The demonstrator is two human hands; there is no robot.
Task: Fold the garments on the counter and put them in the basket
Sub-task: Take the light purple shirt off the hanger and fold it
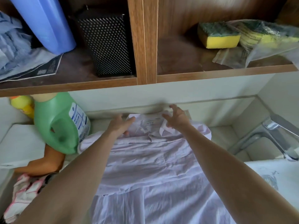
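A pale lilac collared shirt lies spread flat on the white counter, collar toward the back wall and front side up. My left hand rests flat on the shirt's left shoulder by the collar, fingers spread. Over the right side of the collar hovers my right hand, fingers apart and curled, holding nothing. Both forearms stretch across the shirt. A white and pink cloth lies crumpled at the lower left. No basket is in view.
A green detergent jug and a yellow bottle stand at the left; an orange object lies below. A chrome tap is at the right. The wooden shelf overhead holds sponges, a black mesh holder and a blue container.
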